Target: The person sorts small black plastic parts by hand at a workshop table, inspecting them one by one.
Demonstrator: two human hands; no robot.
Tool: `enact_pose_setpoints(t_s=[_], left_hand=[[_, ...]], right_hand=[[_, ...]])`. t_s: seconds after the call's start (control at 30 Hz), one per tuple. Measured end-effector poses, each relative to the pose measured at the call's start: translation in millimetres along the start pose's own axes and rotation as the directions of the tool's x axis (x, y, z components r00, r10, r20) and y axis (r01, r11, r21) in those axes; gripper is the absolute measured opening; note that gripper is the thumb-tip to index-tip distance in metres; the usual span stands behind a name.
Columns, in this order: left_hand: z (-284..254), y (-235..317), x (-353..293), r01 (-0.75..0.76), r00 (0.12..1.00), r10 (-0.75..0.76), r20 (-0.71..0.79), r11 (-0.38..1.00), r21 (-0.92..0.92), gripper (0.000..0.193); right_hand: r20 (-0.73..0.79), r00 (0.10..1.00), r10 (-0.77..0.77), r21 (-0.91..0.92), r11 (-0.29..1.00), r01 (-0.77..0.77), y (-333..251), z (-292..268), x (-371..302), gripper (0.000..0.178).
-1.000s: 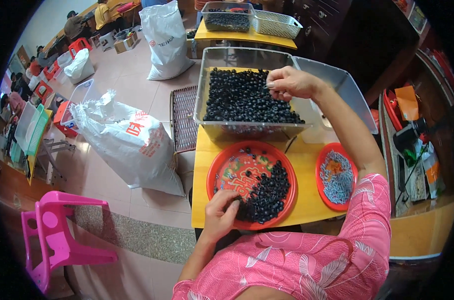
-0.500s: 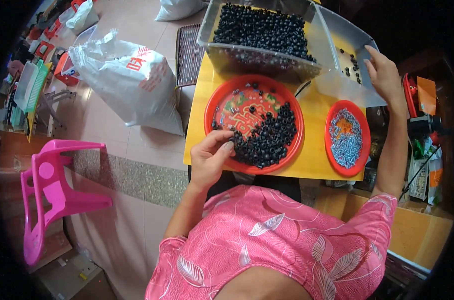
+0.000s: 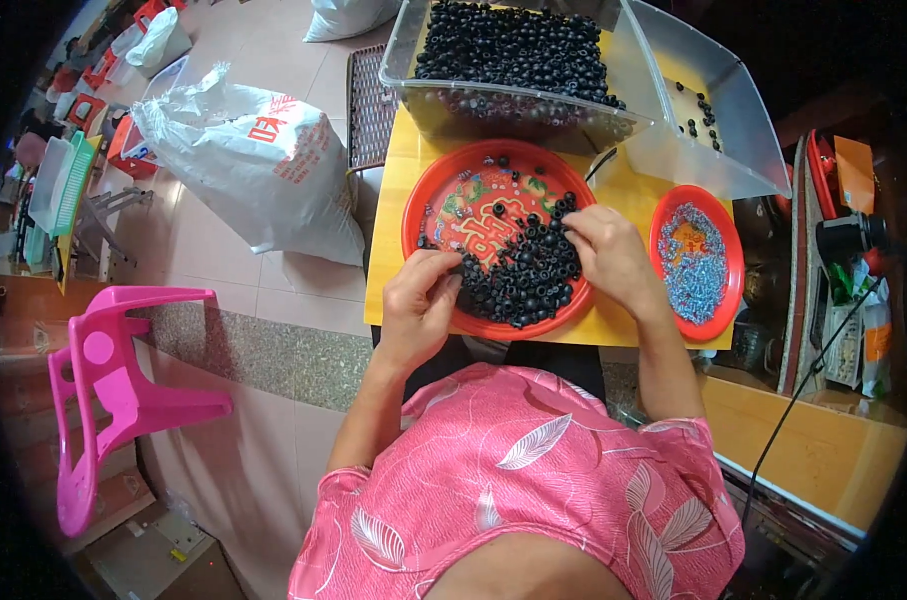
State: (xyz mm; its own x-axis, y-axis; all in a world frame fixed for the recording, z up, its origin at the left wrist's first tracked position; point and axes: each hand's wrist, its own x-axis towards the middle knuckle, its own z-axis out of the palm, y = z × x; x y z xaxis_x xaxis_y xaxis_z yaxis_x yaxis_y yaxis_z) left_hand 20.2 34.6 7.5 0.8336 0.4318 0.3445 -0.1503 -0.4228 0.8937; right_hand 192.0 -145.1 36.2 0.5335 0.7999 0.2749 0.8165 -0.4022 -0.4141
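A round red tray (image 3: 444, 175) with a patterned bottom stands before me on a yellow tabletop. Small black round pieces (image 3: 524, 275), some with holes through them, are heaped in its near right part. My left hand (image 3: 416, 308) is over the tray's left rim, its thumb and fingers drawn together at the heap's edge; whatever they pinch is hidden. At the right side of the heap is my right hand (image 3: 614, 255), fingers bent and closed among the black pieces. What it grips cannot be made out.
Behind the tray, a clear bin (image 3: 524, 120) holds many black pieces. Right of it, another clear bin (image 3: 709, 165) has several. A red oval plate (image 3: 666, 292) carries small bluish-silver pieces. Left are a white sack (image 3: 264, 180) and a pink plastic chair (image 3: 124, 380).
My right hand has come from the right clear bin back to the right side of the round tray. My left hand stays near the tray's left rim. The view has shifted slightly.
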Motion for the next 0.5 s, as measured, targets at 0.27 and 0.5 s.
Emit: enact_pose_setpoints(t_s=[0.27, 0.5], left_hand=[[1.2, -7.1, -6.1, 0.112, 0.994, -0.112, 0.006, 0.99, -0.085, 0.021], [-3.3, -5.3, -10.9, 0.349, 0.924, -0.38, 0.04, 0.795, -0.496, 0.02]], right_hand=[[0.09, 0.996, 0.019, -0.118, 0.993, -0.008, -3.4, 34.4, 32.9, 0.008], [0.044, 0.999, 0.031, -0.259, 0.966, -0.018, 4.1, 43.2, 35.5, 0.009]])
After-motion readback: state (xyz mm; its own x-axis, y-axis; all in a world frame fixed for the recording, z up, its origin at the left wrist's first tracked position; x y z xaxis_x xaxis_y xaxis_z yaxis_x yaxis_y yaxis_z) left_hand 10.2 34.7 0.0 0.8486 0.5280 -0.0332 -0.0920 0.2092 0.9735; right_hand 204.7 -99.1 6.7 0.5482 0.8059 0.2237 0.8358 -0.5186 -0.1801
